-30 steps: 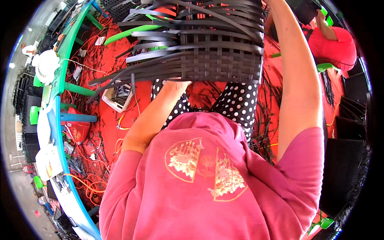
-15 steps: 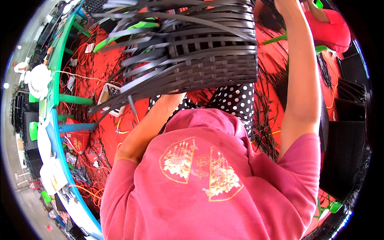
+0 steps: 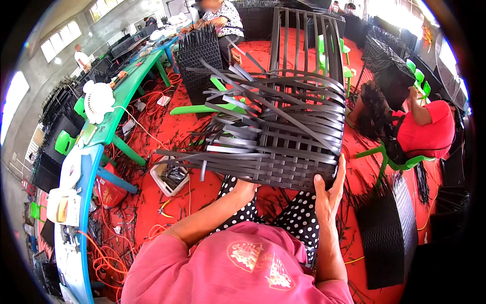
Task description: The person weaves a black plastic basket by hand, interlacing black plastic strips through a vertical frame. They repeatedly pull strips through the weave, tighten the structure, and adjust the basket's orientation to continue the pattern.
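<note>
A black, half-woven rattan-style frame [image 3: 298,164] rests over my lap. Its near part is tightly woven from flat plastic strips [image 3: 223,152], whose loose ends fan out to the left. Bare bars [image 3: 286,45] show at its far end. My right hand [image 3: 330,195] lies against the near right corner of the frame, thumb and fingers stretched apart. My left hand [image 3: 246,188] reaches under the near woven edge; its fingers are hidden beneath the frame.
A white basket of strip pieces [image 3: 172,177] and pliers [image 3: 164,208] lie on the red floor among scraps and orange hoses. Green and blue tables [image 3: 109,119] stand left with a white fan [image 3: 97,101]. Right, a person in red [image 3: 425,129] sits near a woven panel [image 3: 382,238].
My right arm has come down from far ahead to the frame's near right corner. The view has tilted up, showing more of the room. My left hand stays at the near edge.
</note>
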Motion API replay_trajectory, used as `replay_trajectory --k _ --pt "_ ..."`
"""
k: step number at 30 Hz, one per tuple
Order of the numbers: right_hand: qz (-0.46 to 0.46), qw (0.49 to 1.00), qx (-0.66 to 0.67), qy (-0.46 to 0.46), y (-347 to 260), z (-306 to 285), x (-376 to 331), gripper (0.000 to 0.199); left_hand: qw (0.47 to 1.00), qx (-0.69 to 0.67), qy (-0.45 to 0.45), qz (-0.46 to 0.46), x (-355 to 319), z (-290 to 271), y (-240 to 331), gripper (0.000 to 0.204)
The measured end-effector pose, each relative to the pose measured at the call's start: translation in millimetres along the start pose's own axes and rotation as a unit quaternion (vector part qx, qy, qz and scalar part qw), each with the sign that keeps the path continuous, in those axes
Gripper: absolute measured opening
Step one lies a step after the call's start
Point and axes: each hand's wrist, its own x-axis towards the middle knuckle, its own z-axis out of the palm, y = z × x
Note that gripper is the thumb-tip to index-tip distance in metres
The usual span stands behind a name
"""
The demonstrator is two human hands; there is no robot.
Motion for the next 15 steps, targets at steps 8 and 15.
replay_trajectory --k 8,15 --pt "0.018 1.000 0.000 -0.006 -3.7 0.6 -1.1 0.074 0.934 0.345 -0.092 -0.020 -86.0 -29.2 30.0 0.022" --pt "0.008 0.996 0.082 0.020 8.7 7.0 -15.2 0.077 0.577 0.564 -0.278 0.521 -119.0 77.5 89.0 0.013"
